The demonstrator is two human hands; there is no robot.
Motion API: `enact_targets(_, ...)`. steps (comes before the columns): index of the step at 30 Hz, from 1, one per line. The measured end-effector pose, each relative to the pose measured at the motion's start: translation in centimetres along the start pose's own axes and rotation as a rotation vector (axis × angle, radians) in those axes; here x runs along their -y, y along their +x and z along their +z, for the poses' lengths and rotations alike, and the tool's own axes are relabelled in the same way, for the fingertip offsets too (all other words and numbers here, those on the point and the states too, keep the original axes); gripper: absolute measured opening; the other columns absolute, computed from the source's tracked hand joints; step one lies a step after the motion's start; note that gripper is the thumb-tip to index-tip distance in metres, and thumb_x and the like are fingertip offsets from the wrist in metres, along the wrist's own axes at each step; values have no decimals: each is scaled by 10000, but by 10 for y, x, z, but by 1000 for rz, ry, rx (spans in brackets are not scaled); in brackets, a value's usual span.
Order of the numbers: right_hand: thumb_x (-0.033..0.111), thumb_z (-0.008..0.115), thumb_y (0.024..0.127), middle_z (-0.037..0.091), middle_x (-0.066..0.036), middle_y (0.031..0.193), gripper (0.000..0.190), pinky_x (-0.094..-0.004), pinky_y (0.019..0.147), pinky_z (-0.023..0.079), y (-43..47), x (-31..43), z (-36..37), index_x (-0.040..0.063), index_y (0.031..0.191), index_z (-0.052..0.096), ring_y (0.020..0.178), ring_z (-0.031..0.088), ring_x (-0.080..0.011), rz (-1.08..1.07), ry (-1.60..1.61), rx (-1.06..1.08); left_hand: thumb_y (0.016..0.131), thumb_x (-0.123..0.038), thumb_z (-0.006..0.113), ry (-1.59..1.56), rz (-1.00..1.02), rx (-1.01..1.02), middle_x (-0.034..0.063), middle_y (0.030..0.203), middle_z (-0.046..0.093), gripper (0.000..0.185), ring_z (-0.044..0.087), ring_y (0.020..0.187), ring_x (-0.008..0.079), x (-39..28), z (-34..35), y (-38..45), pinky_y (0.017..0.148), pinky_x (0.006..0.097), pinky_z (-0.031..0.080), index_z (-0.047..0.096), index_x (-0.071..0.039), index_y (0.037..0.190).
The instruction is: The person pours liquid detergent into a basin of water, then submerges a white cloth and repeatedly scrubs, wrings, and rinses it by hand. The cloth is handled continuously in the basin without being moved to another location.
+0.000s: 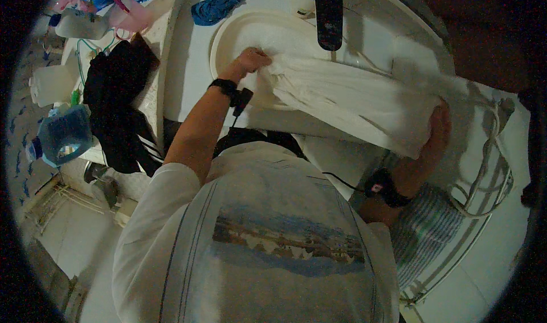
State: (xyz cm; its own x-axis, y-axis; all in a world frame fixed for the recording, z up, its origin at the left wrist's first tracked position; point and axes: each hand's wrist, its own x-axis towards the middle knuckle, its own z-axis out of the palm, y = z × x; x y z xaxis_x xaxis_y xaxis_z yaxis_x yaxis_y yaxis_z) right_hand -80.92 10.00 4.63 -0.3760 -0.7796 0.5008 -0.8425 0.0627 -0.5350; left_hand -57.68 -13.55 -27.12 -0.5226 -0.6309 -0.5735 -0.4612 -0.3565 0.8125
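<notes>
A white cloth point(342, 96), probably a garment, is stretched out in front of me. My left hand point(255, 60) grips its bunched left end above a round white basin point(217, 36). At the far right end, my right hand point(440, 120) holds the cloth, its fingers partly hidden by the fabric. Between the hands the cloth slopes down to the right, passing over the basin's rim. A long dark fixture point(329, 17), perhaps a tap spout, reaches over the basin just beyond the cloth.
A crumpled blue cloth point(220, 2) lies behind the basin. On the left ledge, a black garment with white stripes point(115, 96) lies near a blue-tinted jug point(66, 132), a white container point(81, 23) and a pink vessel point(130, 15). Pale hose point(487, 160) loops at right, beside a striped mat point(427, 233).
</notes>
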Motion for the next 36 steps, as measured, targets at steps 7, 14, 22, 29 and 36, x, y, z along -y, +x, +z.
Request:
enact_targets(7,299,446,934,457,-184,1308,466,-403,1026,369,16,-12,-10,-30,1263,463,1244,416,-299,-151,-239,42,832,-188,623,323,209,-435,172,911,629,246,657,701,262,8,-122,12,548,379,549,561,20,949)
enact_targets(14,290,477,914,511,-156,1255,445,-385,930,447,14,-83,-13,-35,1218,505,1158,499,-268,-22,-661,129,892,-227,545,-24,524,-538,109,1022,609,282,634,831,250,-73,-196,-96,639,376,542,521,-55,1114)
enact_targets(22,151,556,875,542,-97,1198,365,-370,851,488,9,-84,-27,32,1217,509,1029,563,-240,452,1231,-102,827,-96,578,1175,663,-564,131,1180,565,323,532,1104,284,-140,-314,-169,951,340,433,566,-67,1149)
enact_targets(29,174,728,724,579,-106,1074,501,-334,811,467,0,-40,28,52,1176,549,949,567,-259,303,76,388,905,-176,497,-282,669,-125,71,1041,629,264,599,940,205,-149,-245,-203,844,348,481,602,-38,1105)
enact_targets(36,246,707,760,561,-124,1104,409,-354,802,469,-37,-104,66,47,1100,597,929,562,-215,508,137,394,850,-121,548,562,555,-131,50,913,651,235,584,801,137,-129,-212,-224,719,286,474,641,-59,1057)
